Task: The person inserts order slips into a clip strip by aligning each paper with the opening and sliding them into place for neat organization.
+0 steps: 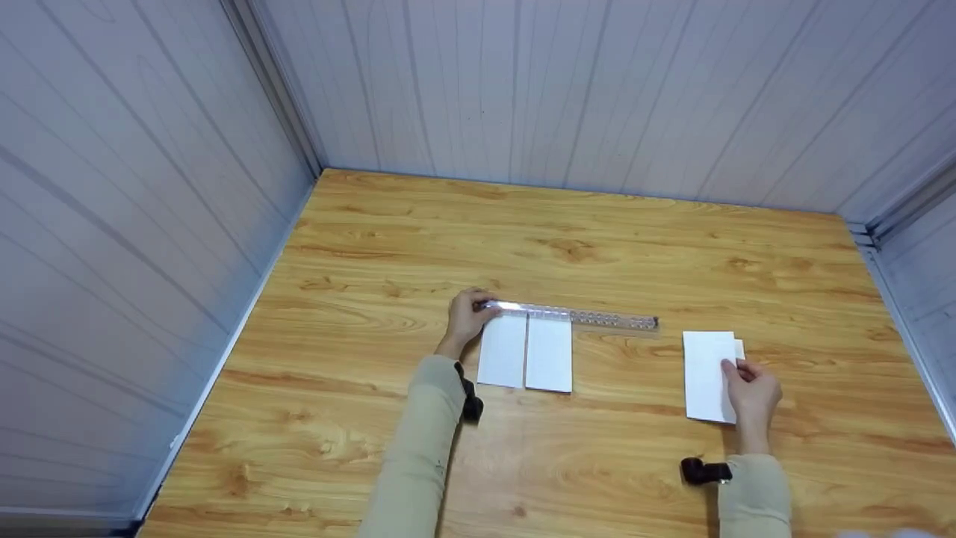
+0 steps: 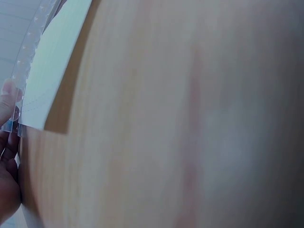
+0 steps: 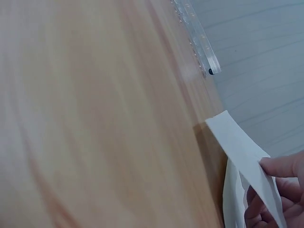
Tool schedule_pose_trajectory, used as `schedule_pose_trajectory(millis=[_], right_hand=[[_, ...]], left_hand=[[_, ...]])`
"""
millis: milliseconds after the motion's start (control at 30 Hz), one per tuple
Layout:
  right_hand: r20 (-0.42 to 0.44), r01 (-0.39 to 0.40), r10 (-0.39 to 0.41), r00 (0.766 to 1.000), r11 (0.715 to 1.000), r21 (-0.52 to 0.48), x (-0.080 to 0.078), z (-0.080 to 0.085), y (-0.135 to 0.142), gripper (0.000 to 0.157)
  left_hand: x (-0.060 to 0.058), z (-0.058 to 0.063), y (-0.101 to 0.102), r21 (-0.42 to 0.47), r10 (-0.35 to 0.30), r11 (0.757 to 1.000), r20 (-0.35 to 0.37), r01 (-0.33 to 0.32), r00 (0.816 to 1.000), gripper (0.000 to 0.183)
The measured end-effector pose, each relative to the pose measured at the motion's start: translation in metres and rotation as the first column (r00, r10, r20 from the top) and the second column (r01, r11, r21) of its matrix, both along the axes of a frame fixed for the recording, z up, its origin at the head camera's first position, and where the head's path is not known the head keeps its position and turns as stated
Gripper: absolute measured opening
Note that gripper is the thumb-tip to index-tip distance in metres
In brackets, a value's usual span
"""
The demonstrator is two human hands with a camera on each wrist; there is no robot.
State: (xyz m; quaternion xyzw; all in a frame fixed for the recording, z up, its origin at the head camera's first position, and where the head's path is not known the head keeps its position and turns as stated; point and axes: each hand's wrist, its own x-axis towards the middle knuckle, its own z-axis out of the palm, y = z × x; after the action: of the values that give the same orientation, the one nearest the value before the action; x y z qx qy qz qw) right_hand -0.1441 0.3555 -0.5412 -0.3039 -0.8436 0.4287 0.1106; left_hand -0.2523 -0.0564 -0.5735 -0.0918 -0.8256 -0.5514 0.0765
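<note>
My left hand (image 1: 468,317) pinches the left end of a clear plastic strip (image 1: 590,317) lined with small round shapes. In the left wrist view its thumb lies over the strip and its fingers are below. Two white cards, a left card (image 1: 502,350) and a right card (image 1: 549,353), extend side by side from the strip's near edge. My right hand (image 1: 756,392) pinches a white card (image 1: 706,373) by its right edge, thumb on top. Another white piece (image 3: 232,192) lies beneath that card in the right wrist view, mostly hidden from above.
The strip's far end carries a small black tip (image 1: 656,323) and points toward the card in my right hand. All this is over a wood-grain table (image 1: 567,246). Pale panelled walls (image 1: 478,90) rise at the table's back and both sides.
</note>
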Motion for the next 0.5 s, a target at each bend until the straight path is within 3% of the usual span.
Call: schedule_pose_trajectory(millis=[500], right_hand=[[0.057,-0.039,0.043,0.997,0.997,-0.066,-0.0029,0.0031,-0.0082,0.037]], left_hand=[[-0.0006,-0.0008,0.0001,-0.007,0.004,1.000,0.001,-0.004,1.000,0.016]])
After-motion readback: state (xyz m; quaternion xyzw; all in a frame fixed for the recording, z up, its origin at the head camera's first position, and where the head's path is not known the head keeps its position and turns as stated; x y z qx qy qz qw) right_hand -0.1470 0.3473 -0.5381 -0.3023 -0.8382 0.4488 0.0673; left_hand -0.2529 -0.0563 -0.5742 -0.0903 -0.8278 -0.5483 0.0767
